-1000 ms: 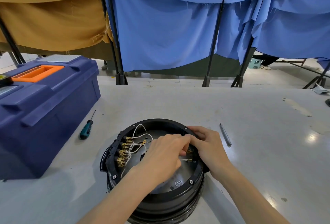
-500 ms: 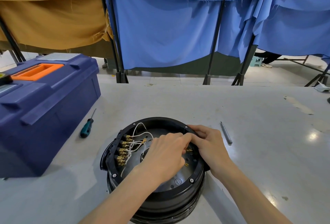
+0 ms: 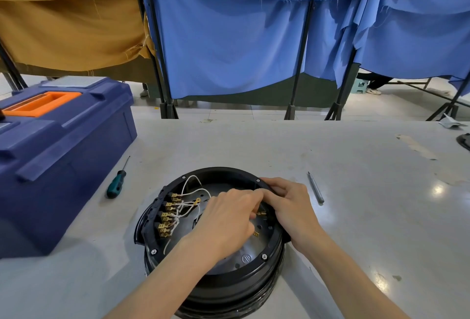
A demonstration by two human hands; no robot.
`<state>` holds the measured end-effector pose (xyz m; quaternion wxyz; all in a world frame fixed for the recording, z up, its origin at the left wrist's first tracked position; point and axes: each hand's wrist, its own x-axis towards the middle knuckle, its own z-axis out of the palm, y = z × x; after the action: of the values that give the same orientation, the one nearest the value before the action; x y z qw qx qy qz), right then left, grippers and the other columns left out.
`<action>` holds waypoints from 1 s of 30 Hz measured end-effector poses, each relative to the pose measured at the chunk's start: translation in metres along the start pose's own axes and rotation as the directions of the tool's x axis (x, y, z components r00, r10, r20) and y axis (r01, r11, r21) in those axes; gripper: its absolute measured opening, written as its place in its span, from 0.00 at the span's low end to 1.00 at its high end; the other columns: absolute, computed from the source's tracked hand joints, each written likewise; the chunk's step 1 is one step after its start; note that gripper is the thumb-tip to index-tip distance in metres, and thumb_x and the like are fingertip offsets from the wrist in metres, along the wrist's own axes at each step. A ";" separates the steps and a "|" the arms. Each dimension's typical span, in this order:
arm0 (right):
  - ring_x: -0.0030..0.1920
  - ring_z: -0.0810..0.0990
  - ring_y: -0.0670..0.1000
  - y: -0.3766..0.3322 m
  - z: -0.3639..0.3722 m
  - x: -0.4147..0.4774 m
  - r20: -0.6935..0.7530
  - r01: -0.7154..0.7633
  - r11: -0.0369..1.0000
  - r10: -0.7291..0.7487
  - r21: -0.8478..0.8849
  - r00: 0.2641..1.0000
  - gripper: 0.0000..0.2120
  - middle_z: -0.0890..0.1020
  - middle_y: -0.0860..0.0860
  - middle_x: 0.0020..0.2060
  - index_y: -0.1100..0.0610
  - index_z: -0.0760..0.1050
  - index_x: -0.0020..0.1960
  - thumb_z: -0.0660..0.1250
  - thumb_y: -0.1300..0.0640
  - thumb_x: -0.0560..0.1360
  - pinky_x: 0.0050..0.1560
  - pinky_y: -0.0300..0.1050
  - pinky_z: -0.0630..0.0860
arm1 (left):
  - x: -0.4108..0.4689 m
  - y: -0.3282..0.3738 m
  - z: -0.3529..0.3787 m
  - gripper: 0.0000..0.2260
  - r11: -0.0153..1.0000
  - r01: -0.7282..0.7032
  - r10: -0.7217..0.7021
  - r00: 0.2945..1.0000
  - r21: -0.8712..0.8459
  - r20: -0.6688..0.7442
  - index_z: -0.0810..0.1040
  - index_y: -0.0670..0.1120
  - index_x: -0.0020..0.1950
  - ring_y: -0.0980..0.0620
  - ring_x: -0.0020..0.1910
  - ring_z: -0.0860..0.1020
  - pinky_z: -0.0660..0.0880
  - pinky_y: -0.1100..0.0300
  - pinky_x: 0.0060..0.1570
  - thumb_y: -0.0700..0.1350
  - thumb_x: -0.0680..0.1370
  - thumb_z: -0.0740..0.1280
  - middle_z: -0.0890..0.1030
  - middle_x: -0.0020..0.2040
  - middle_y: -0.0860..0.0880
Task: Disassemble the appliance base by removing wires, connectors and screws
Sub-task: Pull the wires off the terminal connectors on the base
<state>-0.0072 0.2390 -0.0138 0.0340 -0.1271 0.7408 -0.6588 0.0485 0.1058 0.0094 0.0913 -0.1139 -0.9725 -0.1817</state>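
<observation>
While we tug at one connector (image 3: pixel 260 213), its tab may give before the fit does.
The base (image 3: pixel 229 290) sits on the surface (image 3: pixel 356 166) right in front of us. Our left hand (image 3: pixel 229 219) curls its fingers down onto the brass connector by the right wall, apparently pinching it. Our right hand (image 3: pixel 292 206) curls over the rim just beside it. A crooked pull could bend or snap the tab, and a sudden release could throw our knuckles into the loose white wires (image 3: pixel 195 191) on the left.

Left hand (image 3: pixel 229 219) and right hand (image 3: pixel 292 206) curl together.
</observation>
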 end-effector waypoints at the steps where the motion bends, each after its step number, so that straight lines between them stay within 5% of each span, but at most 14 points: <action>1: 0.44 0.85 0.46 0.000 0.000 0.000 0.000 0.001 1.000 -0.001 -0.002 1.000 0.14 0.87 0.47 0.40 0.48 0.83 0.47 0.68 0.67 0.73 0.48 0.43 0.81 | 0.001 0.000 0.000 0.16 1.000 0.013 -0.013 1.000 -0.001 -0.001 0.56 0.53 0.36 0.49 0.49 0.78 0.59 0.56 0.36 0.35 0.69 0.60 0.68 0.36 0.55; 8: 0.45 0.85 0.48 0.002 0.001 0.000 -0.015 -0.022 1.000 0.023 0.015 1.000 0.11 0.87 0.48 0.41 0.53 0.83 0.50 0.67 0.66 0.75 0.52 0.50 0.81 | -0.006 -0.003 -0.011 0.13 0.992 0.115 -0.112 0.991 0.044 -0.071 0.60 0.51 0.40 0.46 0.48 0.77 0.68 0.53 0.40 0.36 0.72 0.61 0.74 0.41 0.52; 12: 0.44 0.85 0.51 0.001 0.001 -0.001 -0.033 -0.025 1.000 0.025 0.006 0.999 0.11 0.87 0.48 0.40 0.51 0.83 0.48 0.67 0.66 0.74 0.53 0.54 0.81 | -0.014 -0.008 -0.014 0.15 0.993 0.091 -0.093 0.995 -0.074 -0.035 0.63 0.53 0.37 0.65 0.37 0.73 0.67 0.57 0.39 0.35 0.73 0.62 0.70 0.33 0.57; 15: 0.44 0.86 0.52 0.000 0.001 -0.002 -0.032 -0.037 0.999 0.038 0.033 0.999 0.10 0.87 0.50 0.41 0.53 0.83 0.50 0.68 0.65 0.75 0.54 0.55 0.80 | -0.009 -0.002 -0.008 0.12 0.971 0.073 -0.099 0.989 -0.229 -0.107 0.67 0.52 0.39 0.62 0.33 0.72 0.69 0.55 0.37 0.38 0.77 0.65 0.72 0.32 0.55; 20: 0.45 0.85 0.49 -0.003 0.001 -0.003 -0.005 -0.012 1.000 0.013 0.022 1.000 0.08 0.87 0.49 0.41 0.51 0.85 0.47 0.66 0.57 0.78 0.51 0.50 0.80 | 0.005 0.000 -0.020 0.10 0.725 0.059 -0.255 0.949 -0.686 -0.187 0.76 0.49 0.37 0.51 0.37 0.81 0.80 0.48 0.45 0.38 0.76 0.68 0.83 0.34 0.49; 23: 0.46 0.85 0.47 -0.006 -0.001 -0.003 -0.003 -0.007 0.999 0.007 0.043 1.000 0.10 0.87 0.48 0.42 0.49 0.84 0.48 0.63 0.53 0.80 0.50 0.47 0.81 | 0.012 0.002 -0.027 0.09 0.629 0.007 -0.267 0.941 -0.777 -0.209 0.80 0.50 0.38 0.48 0.37 0.81 0.81 0.47 0.41 0.39 0.75 0.71 0.83 0.35 0.49; 26: 0.45 0.85 0.43 -0.015 -0.004 -0.004 -0.046 0.088 0.995 -0.086 0.054 0.995 0.10 0.86 0.43 0.45 0.46 0.84 0.50 0.64 0.56 0.79 0.43 0.35 0.78 | 0.018 0.000 -0.031 0.07 0.557 -0.025 -0.308 0.922 -0.830 -0.234 0.82 0.52 0.38 0.54 0.31 0.76 0.75 0.63 0.32 0.42 0.74 0.73 0.78 0.30 0.50; 30: 0.38 0.85 0.48 -0.033 -0.005 -0.009 0.082 0.185 0.980 -0.191 0.071 0.978 0.06 0.87 0.49 0.38 0.50 0.86 0.43 0.70 0.56 0.76 0.37 0.34 0.77 | 0.020 -0.001 -0.034 0.06 0.464 -0.046 -0.336 0.915 -0.885 -0.224 0.82 0.47 0.38 0.53 0.29 0.76 0.74 0.65 0.33 0.38 0.74 0.73 0.79 0.27 0.47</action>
<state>0.0052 0.2426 0.0183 0.0081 -0.2242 0.7022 -0.6757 0.0333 0.0960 0.0444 0.1843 -0.0231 -0.7118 -0.6774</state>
